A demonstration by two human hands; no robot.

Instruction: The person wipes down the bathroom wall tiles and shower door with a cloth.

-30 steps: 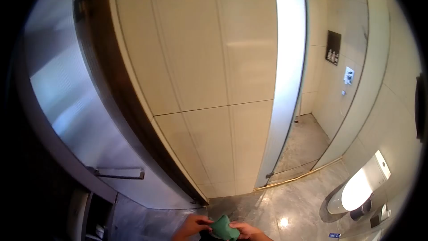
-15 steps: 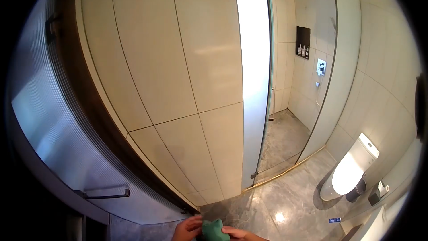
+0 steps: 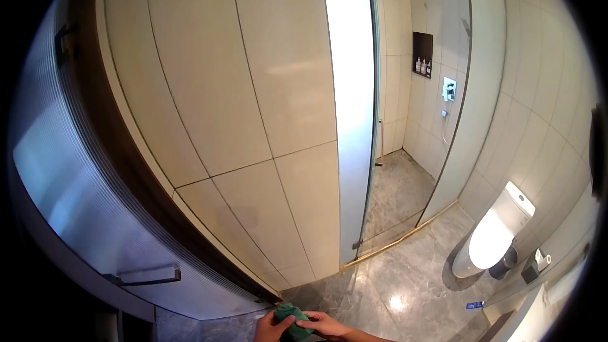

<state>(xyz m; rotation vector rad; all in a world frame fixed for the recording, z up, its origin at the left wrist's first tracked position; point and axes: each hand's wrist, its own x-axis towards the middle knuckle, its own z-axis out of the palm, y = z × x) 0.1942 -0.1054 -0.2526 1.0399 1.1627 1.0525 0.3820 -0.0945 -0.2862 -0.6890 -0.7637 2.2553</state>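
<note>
A crumpled green cloth (image 3: 292, 316) is held between my two hands at the bottom centre of the view. My left hand (image 3: 272, 327) grips its left side, thumb on top. On the right side, my right hand (image 3: 320, 323) closes on the cloth with its fingers over the front. The lower part of the cloth runs toward the frame's bottom edge, where it is partly hidden by my fingers.
Tiled wall (image 3: 253, 120) ahead; ribbed glass door (image 3: 114, 215) with a bar handle (image 3: 149, 276) at left. Shower (image 3: 402, 183) behind glass, bottles (image 3: 423, 66) in its niche. Right: white toilet (image 3: 491, 237), dark bin (image 3: 505, 263), paper roll (image 3: 546, 259), blue card (image 3: 474, 306) on the floor.
The view has swung to the right, bringing more of the shower and toilet in. Both hands have shifted around the cloth, which is now more bunched, and my left fingers have closed on it.
</note>
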